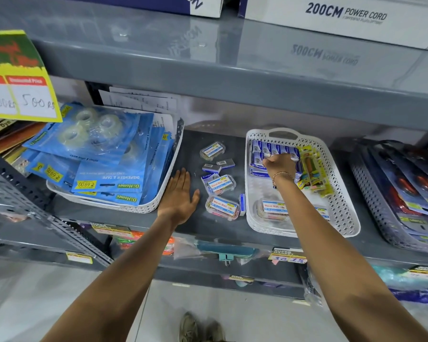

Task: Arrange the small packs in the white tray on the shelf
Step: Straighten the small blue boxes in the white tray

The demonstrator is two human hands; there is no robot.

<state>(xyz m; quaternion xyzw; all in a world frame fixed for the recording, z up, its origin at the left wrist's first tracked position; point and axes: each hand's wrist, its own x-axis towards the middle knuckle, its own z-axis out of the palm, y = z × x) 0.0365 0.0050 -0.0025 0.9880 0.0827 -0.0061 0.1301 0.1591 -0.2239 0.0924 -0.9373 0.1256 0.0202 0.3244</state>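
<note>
Packs loose on shelf (124, 218): three clear clip boxes (222, 207), about five small staple boxes (225, 163).
White tray (341, 213): row of blue staple boxes (274, 148) at back, two clear boxes in front, yellow-green packs (311, 169) on its right side.
Right hand (281, 165): in tray, fingers curled on the blue row; grip unclear.
Left hand (179, 197): flat, fingers spread, on bare shelf between the two trays.
Left tray (158, 198): blue tape packs.

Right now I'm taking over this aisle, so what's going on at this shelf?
A person is sorting small packs into the white tray on the grey shelf. The right hand is inside the tray, fingers on a row of blue boxes at its far end. The left hand rests flat and open on the shelf. Several clear packs and small boxes still lie loose on the shelf between the hands.
</note>
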